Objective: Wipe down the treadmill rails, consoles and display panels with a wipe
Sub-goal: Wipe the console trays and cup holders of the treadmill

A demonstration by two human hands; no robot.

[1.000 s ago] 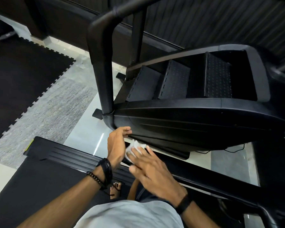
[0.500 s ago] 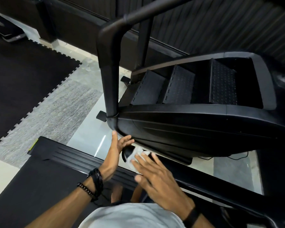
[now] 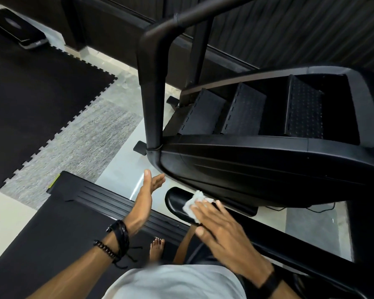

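Crumpled white wipe (image 3: 194, 204) — pressed onto the glossy black rail end (image 3: 177, 200) by flat right hand (image 3: 220, 231); left hand (image 3: 148, 192) open, apart.

Right hand (image 3: 220, 229) flat, pressing white wipe (image 3: 193, 205) onto rounded end of black treadmill rail (image 3: 175, 199). Left hand (image 3: 148, 190) open, raised beside stair-climber housing (image 3: 257, 167).

Glossy black plastic rail (image 3: 177, 201); crumpled white paper wipe (image 3: 193, 203); matt studded steps (image 3: 303, 108).
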